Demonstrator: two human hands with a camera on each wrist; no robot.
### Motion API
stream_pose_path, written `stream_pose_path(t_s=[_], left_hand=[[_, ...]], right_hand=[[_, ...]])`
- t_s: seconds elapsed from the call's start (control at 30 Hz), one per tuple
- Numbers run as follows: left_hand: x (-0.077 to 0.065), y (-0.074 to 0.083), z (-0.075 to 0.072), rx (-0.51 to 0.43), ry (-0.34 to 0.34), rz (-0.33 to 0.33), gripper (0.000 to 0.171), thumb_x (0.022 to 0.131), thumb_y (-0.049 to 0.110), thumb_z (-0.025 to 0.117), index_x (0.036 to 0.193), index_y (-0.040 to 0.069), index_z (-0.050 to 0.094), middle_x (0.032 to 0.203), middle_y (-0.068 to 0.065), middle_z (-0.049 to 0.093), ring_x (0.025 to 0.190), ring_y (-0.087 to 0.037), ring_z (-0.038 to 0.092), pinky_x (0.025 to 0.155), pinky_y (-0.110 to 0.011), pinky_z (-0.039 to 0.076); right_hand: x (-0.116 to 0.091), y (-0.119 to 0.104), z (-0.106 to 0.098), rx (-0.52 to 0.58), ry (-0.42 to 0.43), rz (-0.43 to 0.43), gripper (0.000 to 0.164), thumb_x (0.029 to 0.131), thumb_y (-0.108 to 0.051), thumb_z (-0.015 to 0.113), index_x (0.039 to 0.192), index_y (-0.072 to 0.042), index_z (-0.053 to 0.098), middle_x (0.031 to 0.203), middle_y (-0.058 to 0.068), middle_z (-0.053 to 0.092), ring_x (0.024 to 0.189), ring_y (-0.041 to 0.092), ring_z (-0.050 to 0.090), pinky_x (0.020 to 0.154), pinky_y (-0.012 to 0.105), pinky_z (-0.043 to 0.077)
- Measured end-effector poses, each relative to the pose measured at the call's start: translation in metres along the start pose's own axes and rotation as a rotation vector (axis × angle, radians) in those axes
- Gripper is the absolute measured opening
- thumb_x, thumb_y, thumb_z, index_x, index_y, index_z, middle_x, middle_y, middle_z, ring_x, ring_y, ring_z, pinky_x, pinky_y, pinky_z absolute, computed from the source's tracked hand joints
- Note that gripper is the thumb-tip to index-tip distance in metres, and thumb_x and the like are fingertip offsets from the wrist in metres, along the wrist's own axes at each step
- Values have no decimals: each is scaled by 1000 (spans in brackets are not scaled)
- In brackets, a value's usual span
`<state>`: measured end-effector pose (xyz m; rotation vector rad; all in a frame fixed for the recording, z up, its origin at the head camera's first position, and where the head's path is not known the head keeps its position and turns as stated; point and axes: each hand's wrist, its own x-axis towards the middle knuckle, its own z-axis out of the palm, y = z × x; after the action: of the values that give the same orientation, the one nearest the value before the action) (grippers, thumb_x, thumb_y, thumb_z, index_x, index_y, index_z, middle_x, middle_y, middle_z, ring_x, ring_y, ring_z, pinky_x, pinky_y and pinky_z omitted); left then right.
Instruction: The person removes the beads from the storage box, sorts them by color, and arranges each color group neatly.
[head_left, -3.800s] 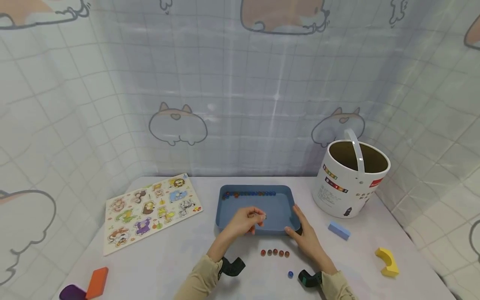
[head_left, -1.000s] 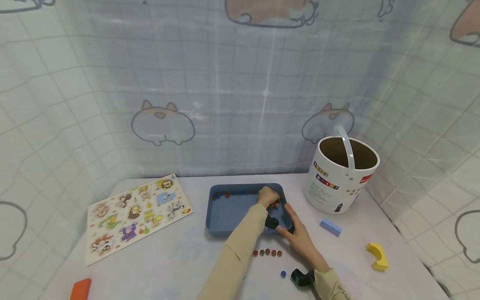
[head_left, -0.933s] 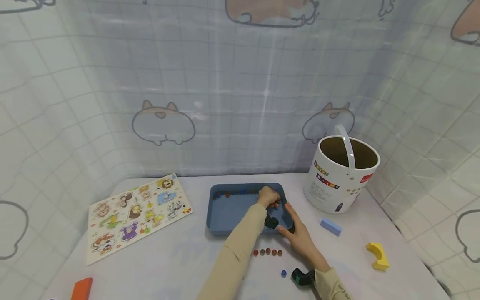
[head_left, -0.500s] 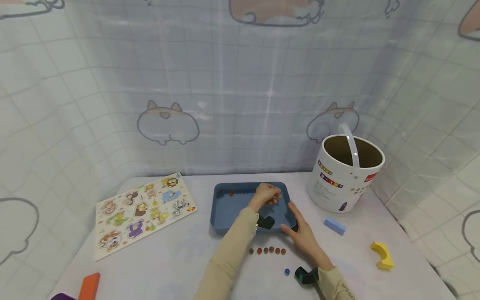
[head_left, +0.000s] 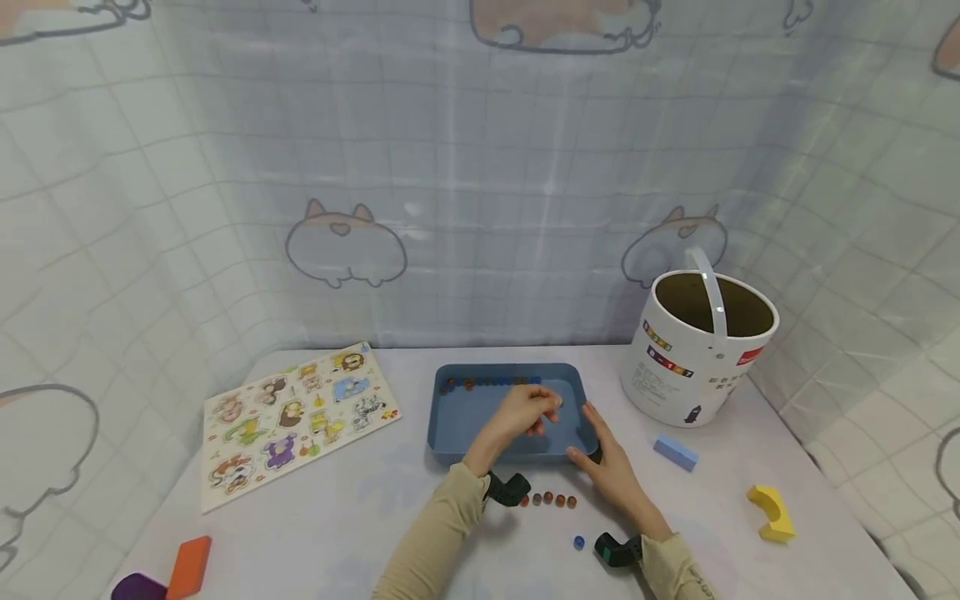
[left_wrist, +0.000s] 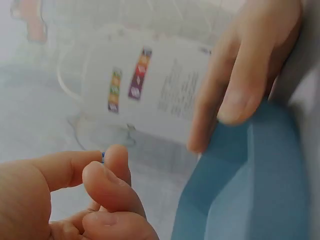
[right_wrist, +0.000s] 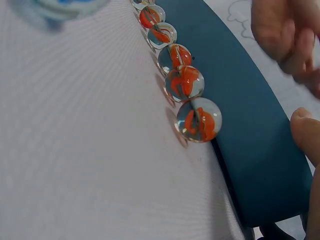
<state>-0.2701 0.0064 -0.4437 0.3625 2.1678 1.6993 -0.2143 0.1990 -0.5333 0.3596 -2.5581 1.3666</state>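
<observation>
In the head view my left hand (head_left: 521, 410) hovers over the blue tray (head_left: 480, 457), finger and thumb pinching a tiny marble (head_left: 558, 402). A sliver of blue shows between those fingertips in the left wrist view; the rest is hidden. My right hand (head_left: 617, 473) rests at the tray's front right corner, thumb at the front rim and straight fingers along the right side. Inside the tray, a row of blue and orange marbles (head_left: 491, 382) lines the back wall. Several orange-swirled clear marbles (right_wrist: 185, 82) stand in a row on the table before the tray.
A single blue marble (head_left: 579, 542) lies nearer me. On the right are a white bucket (head_left: 675, 375), a blue block (head_left: 676, 452) and a yellow arch block (head_left: 772, 514). An animal puzzle board (head_left: 300, 425), orange block (head_left: 189, 567) and purple block (head_left: 138, 587) lie left.
My left hand has drawn back from the tray's back right corner toward its middle, lifting the marble. The row's right end looks shorter than at first. My right hand stays at the corner.
</observation>
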Motion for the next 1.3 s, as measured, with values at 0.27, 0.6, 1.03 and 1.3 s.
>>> stream_pose_path(t_s=[0.27,0.6,1.03,1.3], left_hand=[[-51,-15,7,21,-86,39,23,96,23,61,106,4,67,70,-4,65,42,-8,41,43,-23,33],[-89,-42,34,221,-214,10,5,88,17,69,83,15,69,56,2,61,35,-7,43,40,-20,36],[-98,-52,49,331,-225,19,6,84,9,70,80,13,71,51,10,53,33,-2,37,37,-18,30],[-93,-35,41,283,-246,14,8,91,21,68,93,15,73,57,5,62,35,-5,41,38,-20,36]], right_hand=[[-2,-1,-1,4,-13,5,76,92,-27,65,154,-7,25,162,14,18,146,43,21,110,66,22],[-2,-2,-2,-3,-10,3,78,92,-27,67,154,-8,25,162,14,19,146,42,22,110,65,23],[-1,-2,-3,-13,-14,-1,78,91,-27,67,154,-7,24,162,15,19,146,42,22,110,64,23],[0,0,-4,-19,-17,-4,78,91,-27,67,154,-7,25,161,16,20,145,43,23,109,65,25]])
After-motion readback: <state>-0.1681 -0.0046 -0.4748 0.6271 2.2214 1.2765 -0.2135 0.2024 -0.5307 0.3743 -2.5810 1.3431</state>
